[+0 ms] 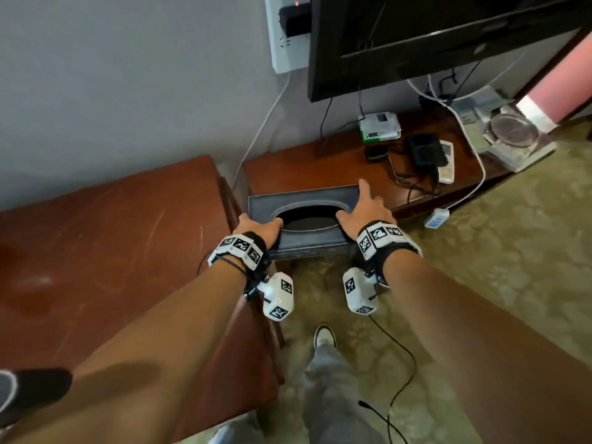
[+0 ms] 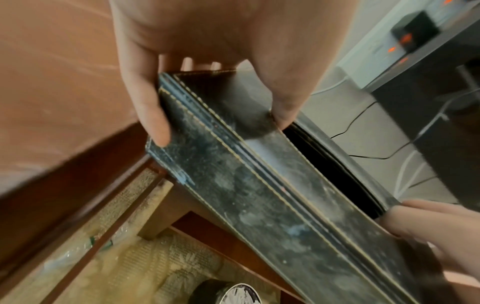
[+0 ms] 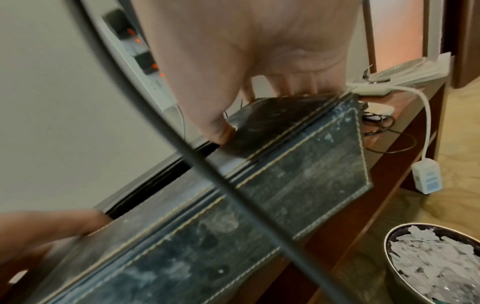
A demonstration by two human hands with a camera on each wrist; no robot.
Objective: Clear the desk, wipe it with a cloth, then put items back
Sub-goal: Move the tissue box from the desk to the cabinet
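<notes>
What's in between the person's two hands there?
The black tissue box, with its dark oval opening in the middle. The left hand grips one end, the right hand the other. The head view shows it best.

No legible text — only coded markers.

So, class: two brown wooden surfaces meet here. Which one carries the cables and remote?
The right-hand desk, under the TV. It holds cables and a white remote; the left surface shows neither.
</notes>
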